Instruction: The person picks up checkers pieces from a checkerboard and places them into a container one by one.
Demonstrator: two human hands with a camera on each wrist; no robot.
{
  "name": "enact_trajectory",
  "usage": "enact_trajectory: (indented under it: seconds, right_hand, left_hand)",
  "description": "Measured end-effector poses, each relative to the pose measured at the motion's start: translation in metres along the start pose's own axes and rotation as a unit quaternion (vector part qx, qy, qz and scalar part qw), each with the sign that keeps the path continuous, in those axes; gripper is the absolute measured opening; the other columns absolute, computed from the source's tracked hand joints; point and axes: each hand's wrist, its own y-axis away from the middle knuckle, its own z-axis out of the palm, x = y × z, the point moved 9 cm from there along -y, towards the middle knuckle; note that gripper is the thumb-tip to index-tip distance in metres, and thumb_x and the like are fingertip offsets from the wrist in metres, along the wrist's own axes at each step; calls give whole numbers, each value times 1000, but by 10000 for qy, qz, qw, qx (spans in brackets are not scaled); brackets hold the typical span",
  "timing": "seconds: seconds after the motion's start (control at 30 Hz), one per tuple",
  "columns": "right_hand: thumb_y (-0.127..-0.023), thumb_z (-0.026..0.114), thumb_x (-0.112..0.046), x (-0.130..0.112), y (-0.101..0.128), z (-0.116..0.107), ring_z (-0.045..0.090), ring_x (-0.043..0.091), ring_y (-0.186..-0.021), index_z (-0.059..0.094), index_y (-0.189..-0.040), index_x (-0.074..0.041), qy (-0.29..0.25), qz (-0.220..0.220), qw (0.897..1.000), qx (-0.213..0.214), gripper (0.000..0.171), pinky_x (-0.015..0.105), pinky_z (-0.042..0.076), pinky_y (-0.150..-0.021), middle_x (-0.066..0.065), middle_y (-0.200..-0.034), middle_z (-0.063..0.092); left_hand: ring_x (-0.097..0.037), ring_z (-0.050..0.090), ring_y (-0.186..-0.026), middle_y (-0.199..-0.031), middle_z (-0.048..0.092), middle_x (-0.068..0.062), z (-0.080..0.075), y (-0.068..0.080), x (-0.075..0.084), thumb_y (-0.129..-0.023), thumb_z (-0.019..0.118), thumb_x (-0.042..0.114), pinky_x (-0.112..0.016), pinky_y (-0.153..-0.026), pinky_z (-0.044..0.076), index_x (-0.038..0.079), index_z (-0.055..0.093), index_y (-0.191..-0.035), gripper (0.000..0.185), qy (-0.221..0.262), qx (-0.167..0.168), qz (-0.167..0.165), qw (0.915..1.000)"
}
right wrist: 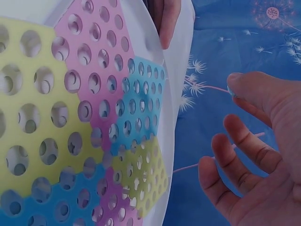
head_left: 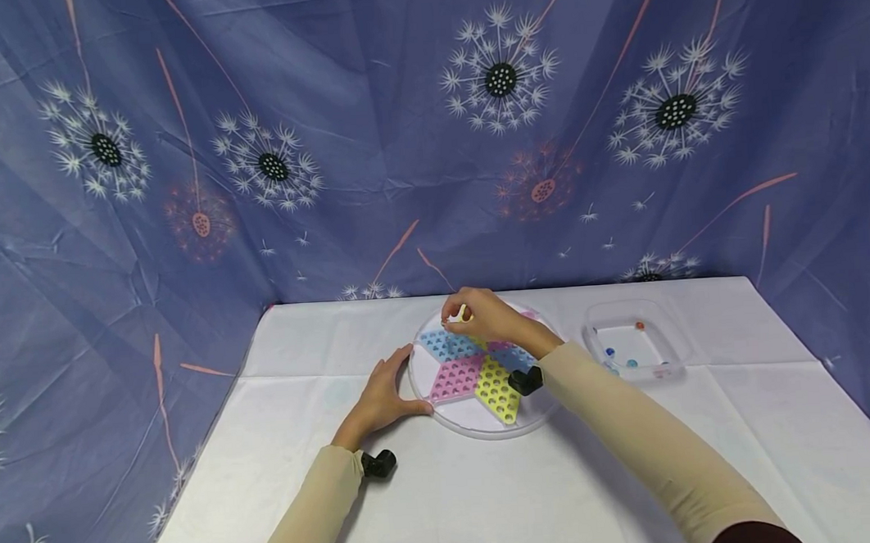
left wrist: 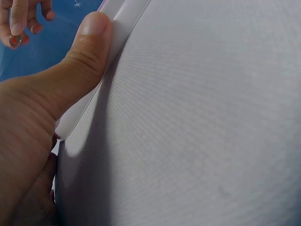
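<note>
A round white Chinese checkers board (head_left: pixel 443 425) lies on the table, its star of pink, yellow and blue sections dotted with holes. My left hand (head_left: pixel 382 397) rests against its left rim, thumb and fingers spread along the edge. In the left wrist view the thumb (left wrist: pixel 89 52) presses flat on the rim. Over the far part of the board, my right hand (head_left: pixel 481 314) pinches a small glass marble (left wrist: pixel 15 40) between thumb and forefinger, clear with an orange-red streak. The other fingers (right wrist: pixel 256 148) of that hand are loosely bent.
A clear plastic tub (head_left: pixel 675 349) holding several marbles stands right of the board, just past my right forearm. White cloth (head_left: pixel 344 506) covers the table. Behind it and to the sides hangs a blue dandelion-print curtain (head_left: pixel 384 143).
</note>
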Motion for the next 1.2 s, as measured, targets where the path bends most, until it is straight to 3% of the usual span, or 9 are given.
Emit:
enact_trajectory:
  seconds: [0.43, 0.67, 1.07, 1.2]
  right_hand:
    - [-97, 73, -20, 3, 4, -6, 63, 22, -97, 75, -105, -18, 108, 19, 9999, 60, 9, 38, 58, -86, 9, -109, 67]
    - [-97, 73, -21, 8, 9, -11, 62, 21, -96, 75, -106, -18, 70, 63, 10000, 29, 10, 39, 58, -86, 2, -105, 65]
    - [-95, 75, -19, 19, 32, -33, 63, 21, -92, 75, -108, -15, 148, -82, 9994, 296, 13, 39, 57, -81, 0, -104, 66]
    - [-95, 76, -19, 25, 42, -43, 62, 21, -91, 75, -106, -15, 119, -110, 9991, 403, 12, 46, 53, -86, 0, -105, 67]
  left_hand:
    - [-35, 27, -153, -164, 35, -14, -1, 0, 0, -66, 97, 42, -49, -129, 11, 11, 29, -163, 122, 2, -47, -65, 10000]
    - [-34, 29, -152, -163, 36, -16, -2, 0, 3, -65, 98, 40, -49, -129, 10, 8, 31, -162, 121, 3, -20, 6, 10000]
    - [-35, 26, -153, -164, 35, -14, 0, 0, 2, -66, 98, 39, -50, -129, 11, 9, 30, -162, 122, 26, -27, -70, 10000]
    - [-36, 25, -153, -165, 34, -14, 1, 1, 1, -66, 98, 39, -50, -129, 10, 9, 29, -162, 122, 46, -25, -70, 10000]
